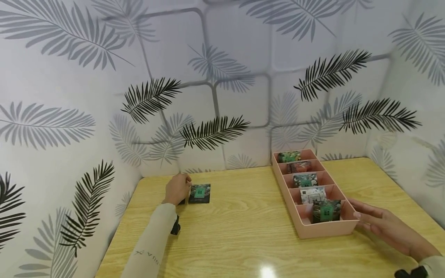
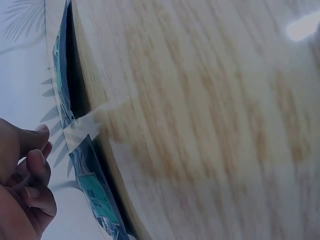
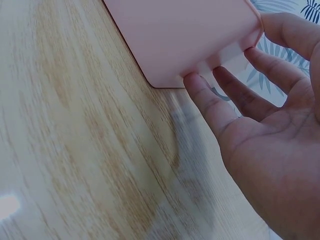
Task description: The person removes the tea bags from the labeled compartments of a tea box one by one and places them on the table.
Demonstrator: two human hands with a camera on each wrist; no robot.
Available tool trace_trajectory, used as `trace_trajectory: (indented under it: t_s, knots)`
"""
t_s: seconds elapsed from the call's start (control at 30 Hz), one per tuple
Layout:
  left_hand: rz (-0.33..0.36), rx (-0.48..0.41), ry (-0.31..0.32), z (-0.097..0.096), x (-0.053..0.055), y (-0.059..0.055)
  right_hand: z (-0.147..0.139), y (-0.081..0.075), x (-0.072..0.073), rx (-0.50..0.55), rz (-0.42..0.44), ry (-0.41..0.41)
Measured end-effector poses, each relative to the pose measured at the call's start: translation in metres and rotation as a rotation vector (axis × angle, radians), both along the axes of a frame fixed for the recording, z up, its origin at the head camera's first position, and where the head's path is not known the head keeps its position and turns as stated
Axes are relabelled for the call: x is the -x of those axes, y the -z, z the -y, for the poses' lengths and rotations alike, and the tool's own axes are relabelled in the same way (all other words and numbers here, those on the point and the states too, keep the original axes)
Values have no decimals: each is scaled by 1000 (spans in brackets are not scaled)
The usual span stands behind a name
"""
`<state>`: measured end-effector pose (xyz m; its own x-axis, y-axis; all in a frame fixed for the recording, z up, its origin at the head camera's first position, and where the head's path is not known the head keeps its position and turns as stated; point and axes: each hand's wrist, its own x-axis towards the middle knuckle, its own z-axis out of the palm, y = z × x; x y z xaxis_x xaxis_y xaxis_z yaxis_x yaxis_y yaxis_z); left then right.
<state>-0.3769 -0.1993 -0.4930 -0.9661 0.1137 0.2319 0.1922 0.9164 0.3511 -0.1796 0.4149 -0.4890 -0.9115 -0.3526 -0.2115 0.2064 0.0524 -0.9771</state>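
My left hand (image 1: 178,188) is over the far left of the table, fingers loosely bent and nothing visible between them. Under it shows the dark edge of a sachet (image 1: 182,202), mostly hidden. Just right of the hand lies a second dark sachet (image 1: 199,194) with a green label. In the left wrist view the fingers (image 2: 37,165) appear beside the green-labelled sachet (image 2: 97,192). My right hand (image 1: 386,224) touches the near right corner of a pink compartment box (image 1: 325,231). Its fairly straight fingers (image 3: 202,95) rest against the outer wall, thumb at the rim.
Several compartments of the box hold sachets; a green-labelled sachet (image 1: 326,211) stands in the nearest and a white one (image 1: 313,195) behind it. The wood-grain table (image 1: 243,231) meets a leaf-patterned wall (image 1: 240,146) at the back and sides.
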Motion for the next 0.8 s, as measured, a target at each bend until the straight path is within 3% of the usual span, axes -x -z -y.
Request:
trace_trajectory:
  t_s: [0.33,0.6,0.8]
  knots:
    - [-30,11,68,-10,-9,-12,0,1,0,-29,9,1]
    - [-59,14,142,-29,-20,-25,-1,1,0,-11,-3,-7]
    - [-109,-13,211,-47,-25,-28,0,0,-1,-2,-16,-7]
